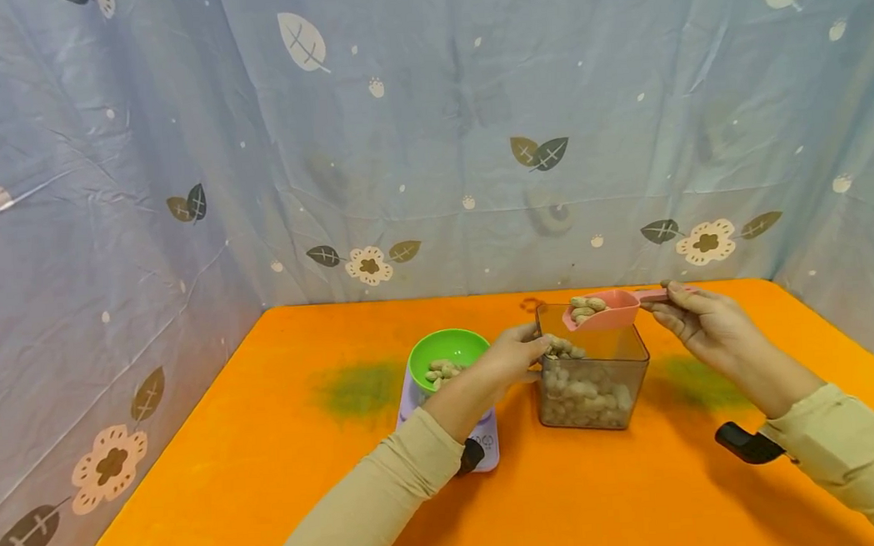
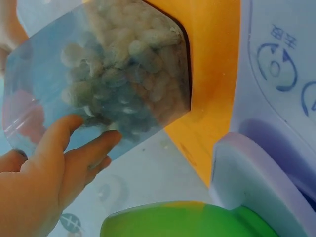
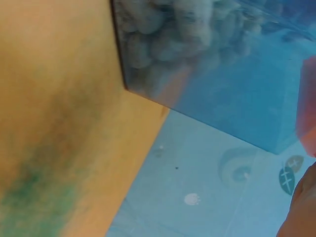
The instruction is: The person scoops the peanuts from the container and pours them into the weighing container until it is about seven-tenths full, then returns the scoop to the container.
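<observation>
Over the clear tub (image 1: 594,380), a pink scoop (image 1: 606,311) of peanuts.
Right hand (image 1: 699,324) pinches its handle; left hand (image 1: 513,358) rests relaxed fingers against the tub by the green bowl (image 1: 448,352).

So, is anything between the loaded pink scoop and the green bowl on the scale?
Yes. The left hand, resting on the clear plastic container's near rim, sits between the pink plastic scoop of peanuts and the green bowl; the scoop is raised above the container.
</observation>
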Demonstrator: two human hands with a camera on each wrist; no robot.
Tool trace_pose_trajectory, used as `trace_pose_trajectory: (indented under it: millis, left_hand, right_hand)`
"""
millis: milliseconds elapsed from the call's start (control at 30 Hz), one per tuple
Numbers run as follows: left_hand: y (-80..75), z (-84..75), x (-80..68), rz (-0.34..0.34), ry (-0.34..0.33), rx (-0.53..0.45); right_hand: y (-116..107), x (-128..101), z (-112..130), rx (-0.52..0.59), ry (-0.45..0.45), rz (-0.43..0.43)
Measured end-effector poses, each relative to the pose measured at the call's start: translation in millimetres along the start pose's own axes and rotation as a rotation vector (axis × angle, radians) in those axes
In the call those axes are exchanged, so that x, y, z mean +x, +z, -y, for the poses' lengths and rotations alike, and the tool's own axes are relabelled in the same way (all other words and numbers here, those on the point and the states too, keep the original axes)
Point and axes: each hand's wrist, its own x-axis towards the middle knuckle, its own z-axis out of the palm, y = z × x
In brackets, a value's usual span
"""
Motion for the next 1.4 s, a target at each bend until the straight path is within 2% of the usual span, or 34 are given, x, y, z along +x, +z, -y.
trace_pose_trajectory:
  millis: [133, 267, 433, 700, 967, 1100, 1400]
  left_hand:
    - [-3.0, 1.3, -4.1, -0.007, 0.003, -0.01]
    - [-9.9, 0.0, -13.0, -0.009, 0.005, -0.032]
    - [-21.8, -1.8, -23.9, -0.019, 0.019, -0.022]
    - [-44.4, -5.7, -38.9, -0.032, 0.065, -0.004]
    - [-65.7, -7.0, -54.2, -0.138, 0.094, 0.062]
    - [-75.3, -5.7, -57.6, -0.184, 0.097, 0.075]
    - [-99.4, -0.3, -64.0, -0.271, 0.13, 0.176]
  right_hand:
    - [4, -2, 2, 0.026, -0.007, -0.007]
    - [10, -2, 3, 0.047, -0.011, 0.028]
    - [17, 0, 3, 0.063, -0.014, 0.074]
    - [29, 7, -3, 0.057, -0.026, 0.079]
    - [42, 14, -15, 0.034, -0.029, 0.057]
    - [47, 19, -21, 0.013, -0.031, 0.036]
    - [54, 28, -35, -0.004, -0.01, -0.001]
